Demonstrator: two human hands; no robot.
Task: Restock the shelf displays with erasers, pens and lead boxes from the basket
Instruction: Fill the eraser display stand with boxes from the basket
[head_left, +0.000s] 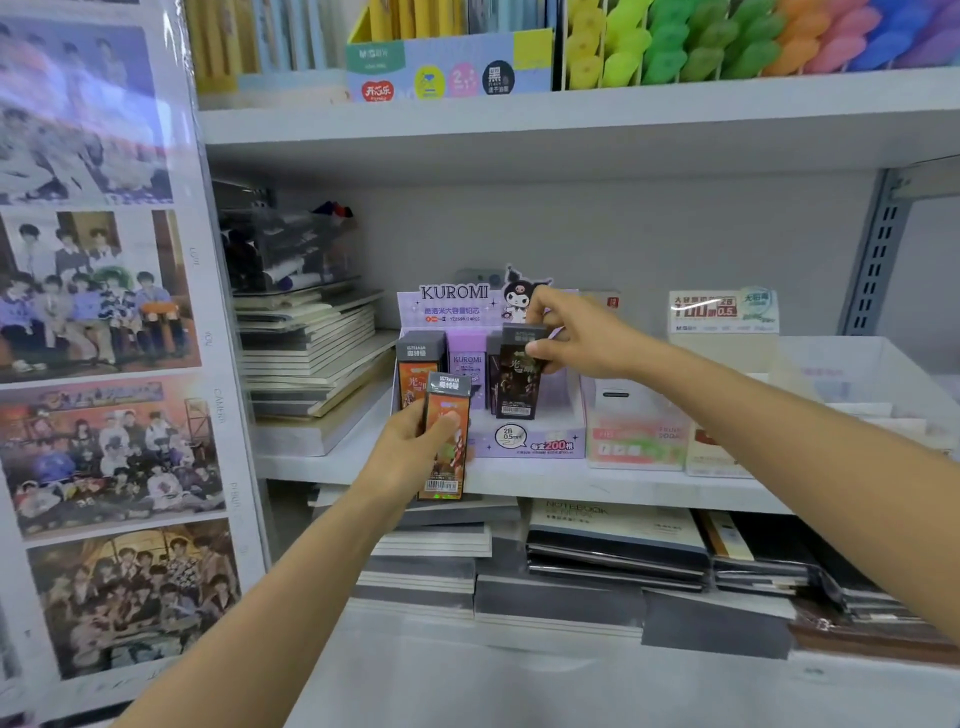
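A purple Kuromi display box (530, 441) stands on the middle shelf. My left hand (410, 457) grips an orange lead box (449, 415) upright in front of the display's left side. My right hand (576, 338) pinches the top of a black lead box (517, 384) that stands tilted inside the display. Another orange lead box (415, 374) and a purple Kuromi lead box (466, 364) stand in the display's back row. The basket is out of view.
Stacked notebooks (311, 353) lie left of the display, two more display boxes (639, 441) to its right. The shelf edge (571, 491) runs below. Notebooks (613, 540) fill the lower shelf. A poster panel (98, 364) stands at left. Coloured items (727, 47) line the top shelf.
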